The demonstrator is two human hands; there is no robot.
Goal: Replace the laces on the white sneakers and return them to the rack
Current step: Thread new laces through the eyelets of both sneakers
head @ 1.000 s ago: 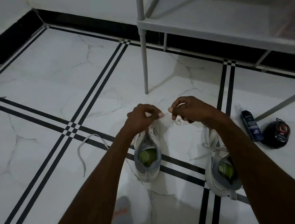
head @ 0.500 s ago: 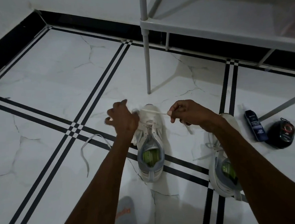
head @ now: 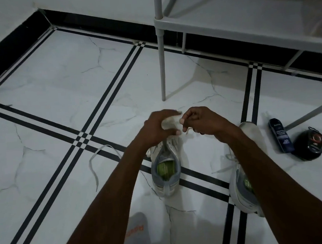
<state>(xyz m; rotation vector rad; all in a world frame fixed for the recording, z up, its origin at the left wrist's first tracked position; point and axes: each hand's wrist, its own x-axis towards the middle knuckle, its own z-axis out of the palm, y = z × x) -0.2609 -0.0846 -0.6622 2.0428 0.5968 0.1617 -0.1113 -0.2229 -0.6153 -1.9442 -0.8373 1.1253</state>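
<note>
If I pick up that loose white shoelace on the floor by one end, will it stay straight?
Probably not. The loose shoelace already lies in a bent loop on the floor, so it likely dangles limp. It looks thin and flat, so probably very light and easy to drag.

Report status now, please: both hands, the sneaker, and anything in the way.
Left hand holds toe of left sneaker. Right hand pinches lace end. Loose lace lies on floor, left of the work; nothing blocks.
</note>
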